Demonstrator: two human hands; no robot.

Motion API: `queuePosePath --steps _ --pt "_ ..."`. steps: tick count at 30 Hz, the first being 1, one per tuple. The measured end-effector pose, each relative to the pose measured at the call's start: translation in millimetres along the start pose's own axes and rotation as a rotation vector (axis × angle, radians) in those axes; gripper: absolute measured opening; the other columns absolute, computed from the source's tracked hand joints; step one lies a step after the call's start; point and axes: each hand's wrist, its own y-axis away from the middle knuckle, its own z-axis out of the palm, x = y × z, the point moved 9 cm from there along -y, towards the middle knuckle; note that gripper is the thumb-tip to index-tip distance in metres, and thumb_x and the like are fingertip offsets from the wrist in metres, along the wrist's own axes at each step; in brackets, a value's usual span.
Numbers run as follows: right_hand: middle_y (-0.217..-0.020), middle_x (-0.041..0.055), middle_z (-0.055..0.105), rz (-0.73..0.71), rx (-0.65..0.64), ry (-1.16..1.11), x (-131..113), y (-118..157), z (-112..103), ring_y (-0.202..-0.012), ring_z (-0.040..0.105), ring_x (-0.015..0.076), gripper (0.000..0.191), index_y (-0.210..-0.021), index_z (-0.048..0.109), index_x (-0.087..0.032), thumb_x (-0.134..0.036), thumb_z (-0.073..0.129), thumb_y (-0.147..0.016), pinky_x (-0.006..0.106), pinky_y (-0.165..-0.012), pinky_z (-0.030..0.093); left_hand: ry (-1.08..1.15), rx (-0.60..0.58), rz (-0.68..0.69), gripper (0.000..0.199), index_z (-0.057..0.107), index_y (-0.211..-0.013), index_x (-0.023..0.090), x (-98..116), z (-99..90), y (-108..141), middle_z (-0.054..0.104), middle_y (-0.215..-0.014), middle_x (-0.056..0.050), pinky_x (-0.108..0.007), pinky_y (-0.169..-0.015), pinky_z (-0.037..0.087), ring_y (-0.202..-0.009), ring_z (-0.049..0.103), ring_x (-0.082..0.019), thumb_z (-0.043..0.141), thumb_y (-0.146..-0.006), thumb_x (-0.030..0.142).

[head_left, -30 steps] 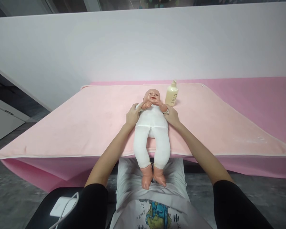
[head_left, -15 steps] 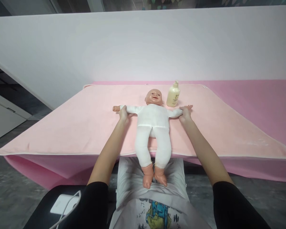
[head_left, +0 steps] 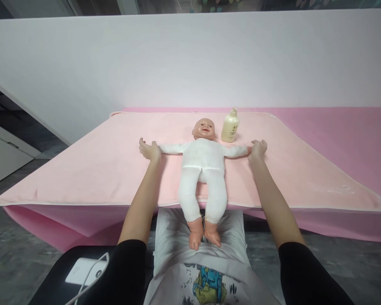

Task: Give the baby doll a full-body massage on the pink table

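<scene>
A baby doll (head_left: 203, 154) with a white cloth body lies on its back, arms stretched out to both sides. My left hand (head_left: 150, 150) is at the end of the doll's arm on the left, covering the doll's hand; its fingers reach beyond it, loosely bent and apart. At the other arm's end, my right hand (head_left: 259, 149) touches or overlaps the doll's hand, of which only a bit near the wrist shows. Its fingers are half curled, with a gap between them. A pale yellow pump bottle (head_left: 230, 126) stands beside the doll's head.
A light pink blanket (head_left: 114, 169) covers the table over a darker pink cloth (head_left: 352, 140). Behind it rises a white panel (head_left: 190, 59). The doll's feet hang over the front edge, above my lap. A white device (head_left: 84, 271) with a cable lies at lower left.
Both my hands have slid outward along the doll's arms, from the forearms and wrists to past the doll's hands, and their grip has loosened. Doll and bottle stay put.
</scene>
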Motion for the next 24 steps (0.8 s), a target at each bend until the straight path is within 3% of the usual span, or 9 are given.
queuePosePath --steps 2,5,8,11,13,15,17,19,24 --pt "-0.132 0.0125 0.045 0.062 0.125 -0.006 -2 6 -10 -0.122 0.048 0.0224 0.054 -0.124 0.046 -0.018 -0.018 0.046 -0.07 0.039 -0.098 0.046 -0.07 -0.016 0.13 0.052 0.043 -0.128 0.024 16 0.0 7 0.047 -0.133 -0.013 -0.055 -0.113 0.018 -0.135 0.033 -0.03 0.051 -0.077 0.015" --pt "-0.124 0.01 0.053 -0.069 0.145 0.033 -25 17 -11 -0.117 0.052 0.0202 0.044 -0.113 0.054 -0.017 -0.016 0.045 -0.07 0.037 -0.1 0.043 -0.124 -0.126 0.384 0.043 0.051 -0.122 0.022 46 11.6 29 0.053 -0.127 -0.011 -0.05 -0.111 0.025 -0.128 0.041 -0.029 0.048 -0.079 0.016" --pt "-0.094 0.0043 0.063 -0.234 -0.026 0.056 -48 35 9 -0.086 0.062 0.0176 0.034 -0.103 0.057 -0.019 -0.018 0.04 -0.074 0.035 -0.085 0.049 -0.209 -0.369 0.65 0.035 0.058 -0.115 0.02 69 37.1 66 0.061 -0.114 -0.011 -0.042 -0.103 0.036 -0.113 0.053 -0.027 0.044 -0.083 0.018" --pt "-0.067 0.0001 0.058 -0.33 -0.352 0.172 -56 66 44 -0.06 0.058 0.0169 0.027 -0.099 0.06 -0.019 -0.027 0.041 -0.081 0.033 -0.067 0.049 -0.445 -0.635 0.8 0.025 0.064 -0.101 0.021 68 65.2 102 0.067 -0.098 -0.011 -0.039 -0.09 0.043 -0.097 0.061 -0.027 0.044 -0.086 0.024" --pt "-0.059 -0.0004 0.056 -0.347 -0.647 0.338 -49 94 71 -0.052 0.054 0.0174 0.028 -0.101 0.061 -0.018 -0.034 0.044 -0.084 0.035 -0.065 0.048 -0.604 -0.69 0.799 0.024 0.065 -0.096 0.023 62 72.9 111 0.069 -0.089 -0.011 -0.039 -0.084 0.045 -0.091 0.064 -0.028 0.044 -0.088 0.029" --pt "-0.064 0.0028 0.06 -0.353 -0.839 0.495 -40 116 85 -0.054 0.056 0.0196 0.034 -0.108 0.059 -0.017 -0.039 0.044 -0.087 0.038 -0.068 0.048 -0.708 -0.672 0.748 0.027 0.064 -0.1 0.022 58 73.1 110 0.069 -0.083 -0.011 -0.039 -0.08 0.046 -0.086 0.066 -0.03 0.041 -0.09 0.034" --pt "-0.08 0.0096 0.066 -0.382 -0.793 0.597 -39 121 84 -0.069 0.061 0.025 0.038 -0.115 0.056 -0.016 -0.042 0.041 -0.09 0.042 -0.076 0.047 -0.759 -0.622 0.691 0.033 0.06 -0.109 0.018 57 69.2 106 0.069 -0.079 -0.014 -0.041 -0.08 0.046 -0.085 0.067 -0.032 0.04 -0.091 0.037" --pt "-0.092 0.0148 0.067 -0.407 -0.619 0.644 -45 114 75 -0.087 0.063 0.0308 0.041 -0.118 0.054 -0.015 -0.042 0.041 -0.091 0.045 -0.084 0.045 -0.73 -0.565 0.64 0.041 0.053 -0.122 0.013 58 63.8 103 0.068 -0.078 -0.015 -0.044 -0.081 0.046 -0.086 0.067 -0.034 0.041 -0.09 0.036" --pt "-0.1 0.0183 0.066 -0.374 -0.436 0.649 -51 102 60 -0.099 0.06 0.0349 0.046 -0.124 0.048 -0.013 -0.041 0.044 -0.088 0.048 -0.089 0.044 -0.311 -0.573 0.39 0.07 0.022 -0.144 0.008 41 62.3 93 0.068 -0.08 -0.012 -0.047 -0.086 0.046 -0.089 0.067 -0.034 0.051 -0.084 0.033"
